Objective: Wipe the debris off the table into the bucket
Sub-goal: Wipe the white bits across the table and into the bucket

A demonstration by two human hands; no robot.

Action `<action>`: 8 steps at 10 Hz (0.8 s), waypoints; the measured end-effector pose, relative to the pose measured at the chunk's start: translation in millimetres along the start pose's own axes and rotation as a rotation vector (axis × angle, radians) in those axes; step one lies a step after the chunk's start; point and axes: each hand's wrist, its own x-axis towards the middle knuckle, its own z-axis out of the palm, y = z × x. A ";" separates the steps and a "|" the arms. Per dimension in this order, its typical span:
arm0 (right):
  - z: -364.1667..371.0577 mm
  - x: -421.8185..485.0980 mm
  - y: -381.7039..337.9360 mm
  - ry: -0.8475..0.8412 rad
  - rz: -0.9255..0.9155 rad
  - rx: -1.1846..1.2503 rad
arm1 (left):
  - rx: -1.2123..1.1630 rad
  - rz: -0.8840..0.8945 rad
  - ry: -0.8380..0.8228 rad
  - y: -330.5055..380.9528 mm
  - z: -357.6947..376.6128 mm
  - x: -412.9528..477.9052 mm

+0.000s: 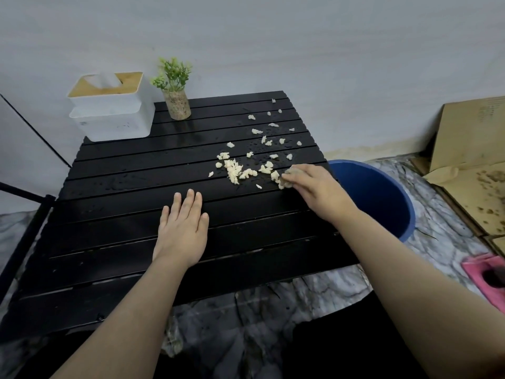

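Pale yellow debris [237, 169] lies scattered over the right half of the black slatted table [136, 220], thickest near the middle right. My right hand [317, 187] grips a small crumpled cloth [290, 173] at the table's right edge, touching the nearest crumbs. My left hand [182, 228] rests flat on the slats with straight fingers, holding nothing. A blue bucket [388, 198] stands on the floor just beyond the table's right edge, partly hidden by my right arm.
A white tissue box [112, 116] with a wooden lid and a small potted plant [176, 91] stand at the table's back left. Flattened cardboard [475, 149] leans at the right wall. A pink object [489, 277] lies on the marble floor.
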 end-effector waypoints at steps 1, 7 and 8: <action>-1.3 -5.6 -38.8 -0.093 -0.175 0.130 | -0.002 -0.001 0.009 -0.3 0.4 0.8; 42.5 -10.4 -59.8 -0.110 -0.179 0.066 | -0.162 -0.040 0.120 -2.1 -22.4 22.9; 56.9 -31.1 -91.1 -0.244 -0.372 0.053 | -0.199 -0.008 0.131 -11.6 -32.8 55.4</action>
